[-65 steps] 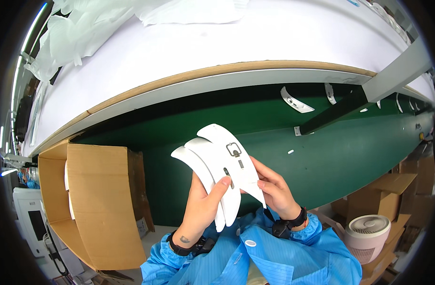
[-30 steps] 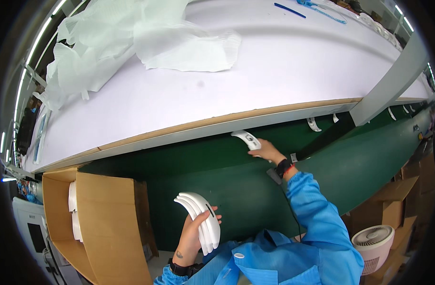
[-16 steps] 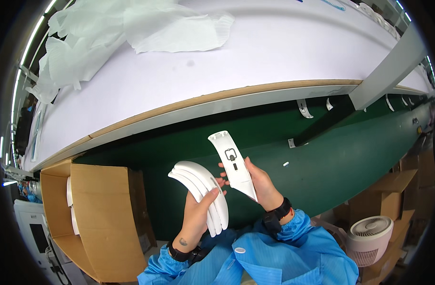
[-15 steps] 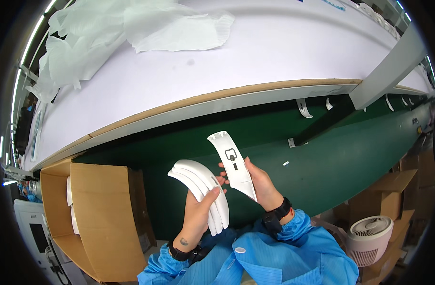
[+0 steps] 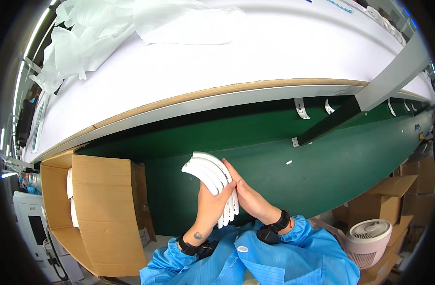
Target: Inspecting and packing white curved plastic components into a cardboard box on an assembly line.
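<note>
A stack of curved white plastic pieces (image 5: 203, 172) stands on edge between my hands, in front of my chest. My left hand (image 5: 211, 205) is closed around it from the left, with the thumb laid across its near side. Along the right side of the stack, my right hand (image 5: 252, 197) presses the outermost piece against the others. Its fingers run up along that piece and are partly hidden. The inner faces of the pieces cannot be seen.
An open cardboard box (image 5: 108, 213) with white parts inside stands at left. Ahead is a white-topped bench (image 5: 274, 57) with crumpled translucent sheeting (image 5: 98, 40). Curved white pieces (image 5: 300, 108) sit beneath it, near a slanted post (image 5: 393, 71). A fan (image 5: 368, 241) stands at lower right.
My right hand has moved left and brought its single white piece against the stack in my left hand. That piece's inner face, visible before, is now hidden. The stack has shifted slightly right.
</note>
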`<action>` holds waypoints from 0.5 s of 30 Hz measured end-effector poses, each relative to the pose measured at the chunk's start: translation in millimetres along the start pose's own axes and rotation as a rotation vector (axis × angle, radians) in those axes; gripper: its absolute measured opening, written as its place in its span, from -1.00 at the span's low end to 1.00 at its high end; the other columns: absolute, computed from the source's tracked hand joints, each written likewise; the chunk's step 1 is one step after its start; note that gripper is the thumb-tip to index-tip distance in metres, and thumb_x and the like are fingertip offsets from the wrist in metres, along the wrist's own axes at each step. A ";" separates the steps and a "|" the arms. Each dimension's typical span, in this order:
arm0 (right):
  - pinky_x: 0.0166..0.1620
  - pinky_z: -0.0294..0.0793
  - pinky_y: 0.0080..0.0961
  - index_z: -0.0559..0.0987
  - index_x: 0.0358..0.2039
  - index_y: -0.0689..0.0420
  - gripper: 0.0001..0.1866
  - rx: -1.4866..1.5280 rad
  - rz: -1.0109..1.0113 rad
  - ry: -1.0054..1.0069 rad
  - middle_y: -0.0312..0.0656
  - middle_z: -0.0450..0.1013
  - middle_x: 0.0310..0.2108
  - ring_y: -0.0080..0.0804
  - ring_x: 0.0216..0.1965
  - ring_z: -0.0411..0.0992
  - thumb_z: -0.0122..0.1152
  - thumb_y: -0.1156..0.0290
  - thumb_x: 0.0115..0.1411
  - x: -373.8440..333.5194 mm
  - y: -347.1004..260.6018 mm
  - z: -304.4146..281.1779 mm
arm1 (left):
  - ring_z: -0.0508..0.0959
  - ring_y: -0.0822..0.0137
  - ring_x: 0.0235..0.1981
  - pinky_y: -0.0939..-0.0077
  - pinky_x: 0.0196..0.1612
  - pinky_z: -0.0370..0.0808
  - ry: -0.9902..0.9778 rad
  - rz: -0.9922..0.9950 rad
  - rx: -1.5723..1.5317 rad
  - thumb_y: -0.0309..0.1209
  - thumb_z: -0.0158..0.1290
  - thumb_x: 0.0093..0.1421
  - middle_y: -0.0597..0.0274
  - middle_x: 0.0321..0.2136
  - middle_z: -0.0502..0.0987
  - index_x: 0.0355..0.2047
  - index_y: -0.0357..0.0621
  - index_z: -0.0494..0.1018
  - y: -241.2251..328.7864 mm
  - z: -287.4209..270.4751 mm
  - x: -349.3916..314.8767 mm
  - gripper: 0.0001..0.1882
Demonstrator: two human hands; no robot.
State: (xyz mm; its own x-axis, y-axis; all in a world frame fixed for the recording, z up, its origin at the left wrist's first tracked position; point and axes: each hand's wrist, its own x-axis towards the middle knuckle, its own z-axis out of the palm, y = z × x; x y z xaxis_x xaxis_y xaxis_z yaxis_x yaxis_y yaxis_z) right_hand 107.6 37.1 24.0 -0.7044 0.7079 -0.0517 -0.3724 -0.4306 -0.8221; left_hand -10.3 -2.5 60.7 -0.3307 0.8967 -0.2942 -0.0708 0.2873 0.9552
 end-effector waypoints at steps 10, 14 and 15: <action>0.35 -0.33 -0.39 -0.12 0.32 0.21 -0.35 -0.313 -0.004 -0.167 -0.08 -0.33 0.37 -0.27 0.38 -0.36 -0.44 0.04 0.38 -5.6 -4.5 -28.4 | 0.52 0.34 -0.27 0.48 -0.23 0.47 -0.138 -0.181 -0.224 -0.51 0.08 0.09 0.16 -0.25 0.47 -0.03 -0.29 0.28 -19.1 -16.3 16.5 -0.58; 0.27 0.04 -0.45 0.23 0.19 0.30 -0.44 -0.269 0.197 0.083 -0.04 0.19 0.22 -0.27 0.25 0.13 -0.11 0.14 0.33 27.4 5.8 -92.1 | 0.56 0.24 -0.28 0.42 -0.24 0.52 -0.190 -0.306 -0.308 -0.52 0.06 0.09 0.10 -0.24 0.49 -0.04 -0.33 0.29 -35.8 -20.0 15.0 -0.59; 0.24 0.11 -0.43 0.29 0.13 0.34 -0.43 -0.447 0.182 0.332 0.04 0.23 0.18 -0.21 0.22 0.16 -0.01 0.15 0.27 39.4 20.0 -127.8 | 0.56 0.22 -0.27 0.40 -0.23 0.53 -0.182 -0.347 -0.339 -0.52 0.05 0.09 0.09 -0.23 0.49 -0.04 -0.35 0.29 -37.4 -17.4 12.2 -0.60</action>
State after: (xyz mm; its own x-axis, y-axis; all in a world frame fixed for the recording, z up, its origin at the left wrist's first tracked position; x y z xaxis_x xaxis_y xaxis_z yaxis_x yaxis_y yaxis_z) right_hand 149.5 128.0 -66.9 -0.4795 0.8132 -0.3299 0.0788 -0.3346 -0.9391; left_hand -28.1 -8.1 21.9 -0.0664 0.8209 -0.5673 -0.4583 0.4799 0.7481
